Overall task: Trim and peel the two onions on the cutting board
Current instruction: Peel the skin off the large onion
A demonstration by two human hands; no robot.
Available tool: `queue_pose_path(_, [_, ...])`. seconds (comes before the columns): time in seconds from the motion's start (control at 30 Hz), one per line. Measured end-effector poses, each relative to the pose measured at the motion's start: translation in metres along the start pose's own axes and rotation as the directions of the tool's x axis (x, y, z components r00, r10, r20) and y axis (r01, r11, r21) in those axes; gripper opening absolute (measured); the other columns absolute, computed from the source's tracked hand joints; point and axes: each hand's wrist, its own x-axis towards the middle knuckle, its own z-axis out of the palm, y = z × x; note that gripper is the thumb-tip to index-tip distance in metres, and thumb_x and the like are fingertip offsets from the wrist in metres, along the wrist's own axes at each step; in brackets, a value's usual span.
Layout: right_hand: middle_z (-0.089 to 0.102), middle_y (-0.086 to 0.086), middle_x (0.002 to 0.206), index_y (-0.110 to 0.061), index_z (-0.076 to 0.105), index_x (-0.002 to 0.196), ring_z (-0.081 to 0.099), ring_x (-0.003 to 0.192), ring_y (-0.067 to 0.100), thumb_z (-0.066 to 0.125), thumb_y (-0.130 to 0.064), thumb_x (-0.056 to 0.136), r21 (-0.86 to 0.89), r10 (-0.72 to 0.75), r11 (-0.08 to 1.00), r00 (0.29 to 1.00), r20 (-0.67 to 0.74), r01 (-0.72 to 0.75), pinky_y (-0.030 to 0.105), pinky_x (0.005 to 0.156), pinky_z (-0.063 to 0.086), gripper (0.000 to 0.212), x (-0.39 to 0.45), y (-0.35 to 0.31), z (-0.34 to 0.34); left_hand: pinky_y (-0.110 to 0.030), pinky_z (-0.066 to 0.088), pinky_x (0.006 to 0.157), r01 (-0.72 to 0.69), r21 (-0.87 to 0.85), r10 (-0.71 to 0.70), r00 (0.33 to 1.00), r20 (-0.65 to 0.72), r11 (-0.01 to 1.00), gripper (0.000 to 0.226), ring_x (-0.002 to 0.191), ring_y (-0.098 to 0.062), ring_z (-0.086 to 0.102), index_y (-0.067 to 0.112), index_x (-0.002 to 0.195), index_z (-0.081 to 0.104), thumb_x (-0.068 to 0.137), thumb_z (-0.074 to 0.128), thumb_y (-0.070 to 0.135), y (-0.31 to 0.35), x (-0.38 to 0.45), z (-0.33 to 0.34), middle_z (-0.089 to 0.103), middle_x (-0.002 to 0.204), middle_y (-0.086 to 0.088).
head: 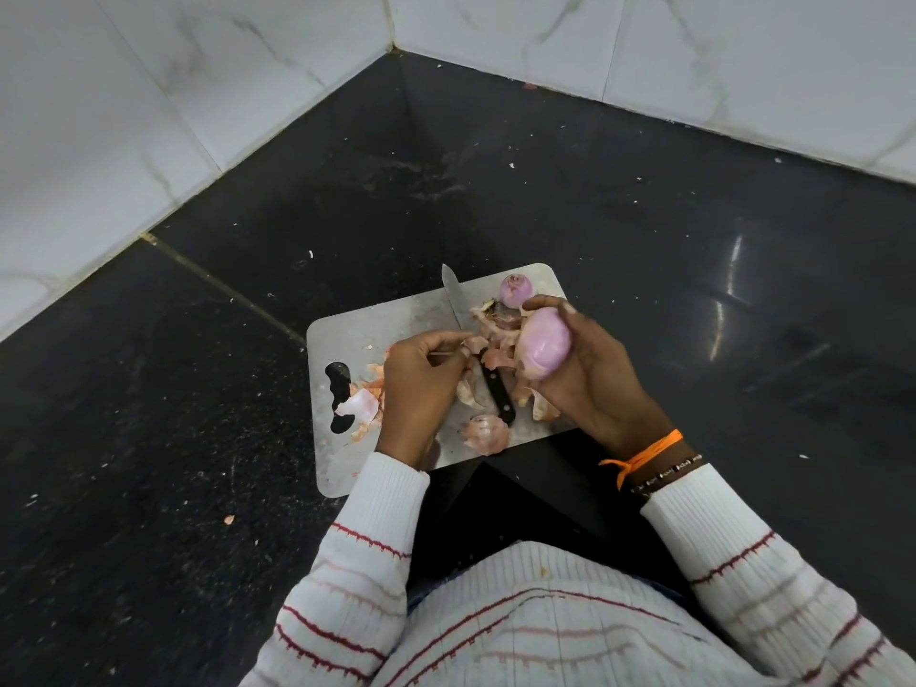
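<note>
Onions are showing in two places: one peeled onion is sitting in the right hand, whose fingers are curling around it and holding it just above the right part of the cutting board, while the second onion, also pale and skinless, is resting on the board near its far right corner. The left hand is hovering over the middle of the board, its thumb and fingertips pinching a thin strip of skin; whether that strip is touching the held onion is hard to tell. A knife is lying across the board, its blade pointing away and its black handle nearer the person, and the middle of it is partly hiding behind the left hand and the scraps. Loose peels are lying scattered over the board, some under the left wrist, so their number is unclear. The board's handle hole is showing at the left end, partly covered by a scrap. An orange thread and a beaded band are circling the right wrist. The board is sitting on a dark speckled stone counter that is meeting white marbled wall tiles in a corner.
</note>
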Motion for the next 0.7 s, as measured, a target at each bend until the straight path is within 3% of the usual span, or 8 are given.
queue_pose_path(0.1, [0.048,0.022,0.125,-0.003,0.045,0.119,0.048,0.117,0.034,0.036,-0.028,0.095,0.000,0.018,1.000,0.998,-0.054,-0.018,0.043,0.093,0.050,0.036,0.000,0.000,0.003,0.004,0.040,0.067,-0.064,0.048,0.062,0.997,0.041,0.997,0.027,0.087,0.012,0.055,0.019,0.114,0.068,0.092,0.057,0.009,0.006,-0.003,0.006,0.062,0.103,0.017])
queue_pose_path(0.17, [0.055,0.020,0.119,-0.003,0.050,0.114,0.057,0.107,0.029,0.030,-0.026,0.099,-0.005,0.041,0.999,0.998,-0.050,-0.041,0.037,0.080,0.058,0.034,-0.002,-0.001,0.006,0.004,0.040,0.067,-0.075,0.004,0.075,0.997,0.035,0.997,0.025,0.091,0.009,0.056,0.022,0.115,0.067,0.090,0.061,0.020,0.011,-0.005,0.010,0.064,0.108,0.014])
queue_pose_path(0.23, [0.057,0.020,0.112,-0.001,0.052,0.114,0.060,0.096,0.026,0.027,-0.026,0.100,-0.003,0.069,0.998,0.997,-0.032,-0.069,0.031,0.070,0.057,0.037,-0.003,-0.002,0.008,-0.003,0.046,0.070,-0.105,-0.046,0.107,0.993,0.048,0.993,0.026,0.091,0.002,0.060,0.025,0.109,0.067,0.083,0.070,0.024,0.014,-0.005,0.013,0.065,0.108,0.009])
queue_pose_path(0.33, [0.051,0.023,0.113,0.003,0.041,0.130,0.054,0.095,0.028,0.028,-0.027,0.099,0.023,0.084,0.996,0.996,-0.020,-0.084,0.031,0.066,0.056,0.045,-0.003,-0.001,0.011,-0.025,0.055,0.082,-0.118,-0.116,0.127,0.989,0.075,0.986,0.020,0.092,-0.010,0.066,0.023,0.098,0.071,0.079,0.073,0.016,0.013,-0.006,0.016,0.070,0.102,0.003])
queue_pose_path(0.47, [0.059,0.016,0.100,-0.002,0.051,0.108,0.062,0.085,0.022,0.033,-0.026,0.095,0.016,0.107,0.994,0.994,-0.027,-0.106,0.028,0.062,0.055,0.033,-0.003,0.001,0.010,-0.033,0.056,0.079,-0.025,-0.328,0.052,0.996,0.071,0.944,0.012,0.088,-0.020,0.070,0.009,0.089,0.074,0.083,0.066,0.002,0.010,-0.007,0.019,0.074,0.090,-0.007])
queue_pose_path(0.57, [0.061,0.013,0.096,-0.005,0.055,0.098,0.063,0.083,0.021,0.038,-0.027,0.089,0.011,0.118,0.993,0.993,-0.001,-0.118,0.029,0.064,0.056,0.029,-0.006,0.001,0.013,-0.028,0.055,0.079,-0.081,-0.184,0.082,0.997,0.002,0.980,0.011,0.084,-0.015,0.068,0.012,0.086,0.074,0.084,0.066,0.004,0.006,-0.004,0.019,0.074,0.084,-0.001])
queue_pose_path(0.7, [0.059,0.014,0.106,-0.006,0.055,0.107,0.058,0.098,0.024,0.042,-0.030,0.086,0.021,0.145,0.989,0.989,-0.028,-0.145,0.032,0.080,0.056,0.034,-0.004,0.003,0.012,-0.010,0.048,0.076,-0.193,0.035,0.195,0.979,-0.051,0.980,0.016,0.076,0.007,0.061,0.019,0.084,0.071,0.085,0.064,0.004,0.002,0.001,0.016,0.067,0.080,0.014])
